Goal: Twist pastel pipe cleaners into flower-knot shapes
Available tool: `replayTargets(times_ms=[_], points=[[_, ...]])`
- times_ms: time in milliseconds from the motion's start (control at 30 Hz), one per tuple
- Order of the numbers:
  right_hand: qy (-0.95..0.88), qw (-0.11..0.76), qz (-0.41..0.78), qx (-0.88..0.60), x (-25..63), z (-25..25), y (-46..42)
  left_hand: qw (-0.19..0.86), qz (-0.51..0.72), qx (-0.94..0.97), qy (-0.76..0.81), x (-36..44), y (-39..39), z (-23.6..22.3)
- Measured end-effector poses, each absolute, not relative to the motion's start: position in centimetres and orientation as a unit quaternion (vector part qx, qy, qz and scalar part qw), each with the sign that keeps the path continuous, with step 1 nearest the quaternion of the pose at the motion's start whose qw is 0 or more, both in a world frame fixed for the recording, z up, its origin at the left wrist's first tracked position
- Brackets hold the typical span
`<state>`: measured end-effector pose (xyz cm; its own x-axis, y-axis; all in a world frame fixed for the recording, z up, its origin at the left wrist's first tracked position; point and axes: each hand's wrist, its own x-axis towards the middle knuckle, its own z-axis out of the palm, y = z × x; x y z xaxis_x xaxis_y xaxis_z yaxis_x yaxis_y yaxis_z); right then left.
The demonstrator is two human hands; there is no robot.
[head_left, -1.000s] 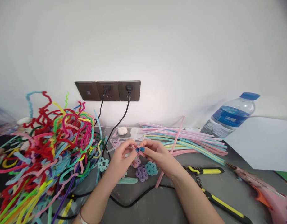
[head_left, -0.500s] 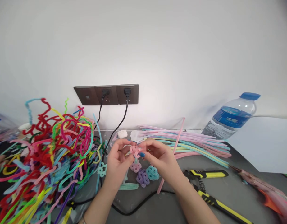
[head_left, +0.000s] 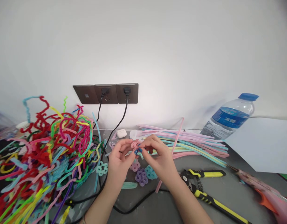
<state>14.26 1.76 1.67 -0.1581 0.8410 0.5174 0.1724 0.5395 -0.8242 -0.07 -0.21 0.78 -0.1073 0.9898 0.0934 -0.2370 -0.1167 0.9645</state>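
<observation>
My left hand (head_left: 119, 160) and my right hand (head_left: 157, 158) meet above the grey table, fingertips pinched together on a small pink pipe-cleaner flower (head_left: 134, 145). A long pink pipe cleaner (head_left: 173, 149) runs behind my right hand, from the table up toward the wall; whether it joins the flower is hidden. Just below my hands lie finished flowers: a purple one (head_left: 141, 176), a teal one (head_left: 151, 172), a mauve one (head_left: 135, 166) and a mint one (head_left: 102, 168).
A big tangle of bright pipe cleaners (head_left: 41, 155) fills the left. Straight pastel pipe cleaners (head_left: 192, 141) lie at the right, yellow-handled pliers (head_left: 204, 186) in front of them. A water bottle (head_left: 229, 119), a pink glue gun (head_left: 266, 193), wall sockets (head_left: 106, 93) and black cables (head_left: 125, 205) are around.
My hands have shifted slightly while turning the pink flower between the fingertips. The view has moved a little; the objects on the table lie as before.
</observation>
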Motion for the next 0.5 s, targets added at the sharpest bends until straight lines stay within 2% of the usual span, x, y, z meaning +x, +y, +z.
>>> replayTargets(times_ms=[233,500], points=[[-0.715,0.508,0.299,-0.375,14.31,1.37,1.74,0.509,0.571,0.44,0.47,-0.23,-0.04,0.65],[-0.669,0.52,0.389,-0.361,13.91,1.12,1.87,0.544,0.563,0.423,0.457,-0.54,0.07,0.77]])
